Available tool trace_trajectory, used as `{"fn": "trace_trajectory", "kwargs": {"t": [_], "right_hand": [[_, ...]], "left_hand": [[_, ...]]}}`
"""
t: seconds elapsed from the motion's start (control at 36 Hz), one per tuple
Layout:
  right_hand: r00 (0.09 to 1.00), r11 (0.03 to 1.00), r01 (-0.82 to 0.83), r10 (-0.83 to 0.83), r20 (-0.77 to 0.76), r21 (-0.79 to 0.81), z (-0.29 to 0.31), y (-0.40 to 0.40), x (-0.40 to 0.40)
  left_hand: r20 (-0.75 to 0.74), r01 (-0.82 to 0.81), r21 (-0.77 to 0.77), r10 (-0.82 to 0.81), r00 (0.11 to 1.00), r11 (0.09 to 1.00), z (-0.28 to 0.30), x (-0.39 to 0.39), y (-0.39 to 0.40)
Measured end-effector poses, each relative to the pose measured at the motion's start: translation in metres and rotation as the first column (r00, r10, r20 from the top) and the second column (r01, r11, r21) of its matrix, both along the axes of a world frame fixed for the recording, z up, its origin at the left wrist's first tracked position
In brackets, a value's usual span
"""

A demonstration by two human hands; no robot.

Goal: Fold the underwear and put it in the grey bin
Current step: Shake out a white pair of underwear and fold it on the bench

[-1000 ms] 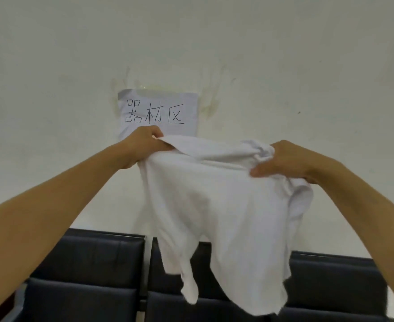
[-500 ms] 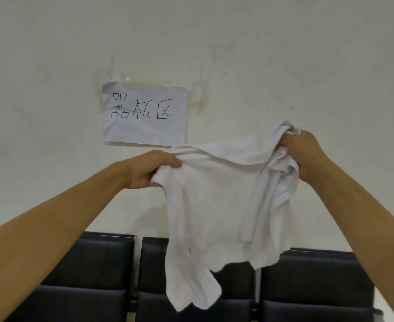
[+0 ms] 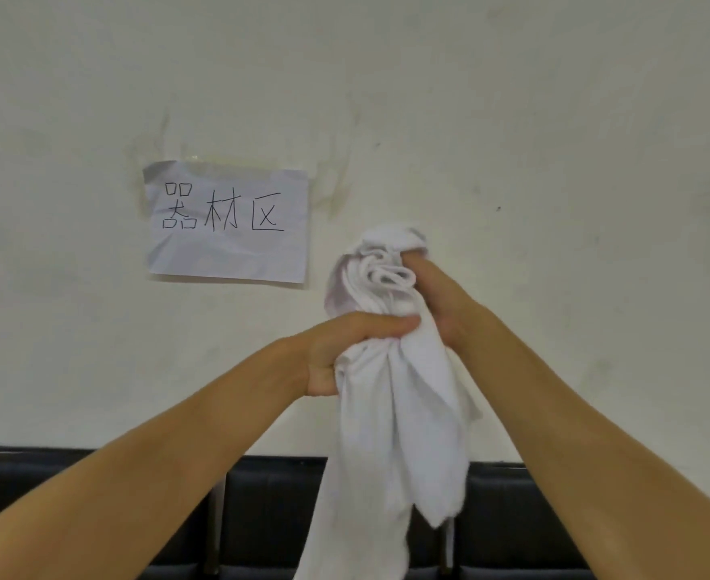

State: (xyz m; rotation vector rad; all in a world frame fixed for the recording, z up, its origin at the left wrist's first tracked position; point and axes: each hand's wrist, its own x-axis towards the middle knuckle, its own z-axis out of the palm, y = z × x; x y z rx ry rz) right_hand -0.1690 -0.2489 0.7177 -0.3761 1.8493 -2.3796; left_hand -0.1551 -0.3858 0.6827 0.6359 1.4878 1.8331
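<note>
The white underwear hangs bunched in the air in front of the wall, its lower end falling past the chair backs. My left hand grips the gathered cloth around its upper middle. My right hand holds the crumpled top edge just above and behind the left hand, partly hidden by the cloth. The two hands are close together. No grey bin is in view.
A white paper sign with handwritten characters is taped to the pale wall at the left. A row of black chairs runs along the bottom of the view, below my arms.
The hands were apart, holding the underwear spread wide. They have come together, and the cloth is now gathered into a narrow hanging bunch. The view has tilted slightly.
</note>
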Motion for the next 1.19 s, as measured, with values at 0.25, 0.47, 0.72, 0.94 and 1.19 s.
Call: {"fn": "trace_trajectory", "kwargs": {"t": [0.25,0.47,0.72,0.94,1.19], "right_hand": [[0.932,0.949,-0.283,0.307,0.195,-0.138,-0.091,0.053,0.030],[0.987,0.976,-0.157,0.153,0.039,0.153,-0.091,0.051,0.030],[0.988,0.990,0.059,-0.077,0.137,0.130,-0.091,0.043,0.018],[0.946,0.950,0.309,-0.312,0.088,0.044,-0.079,0.055,0.011],[0.920,0.902,0.382,-0.350,0.179,-0.203,-0.078,0.058,0.007]], "left_hand": [[0.163,-0.235,0.373,0.186,0.969,0.898,0.032,-0.026,-0.003],[0.283,-0.457,0.241,0.389,0.877,0.856,0.026,-0.050,-0.008],[0.069,-0.300,-0.035,0.302,0.951,0.953,0.023,-0.050,-0.047],[0.005,-0.214,-0.298,0.225,0.974,0.931,0.019,-0.055,-0.106],[0.029,-0.417,-0.290,0.443,0.896,0.862,0.006,-0.063,-0.152]]}}
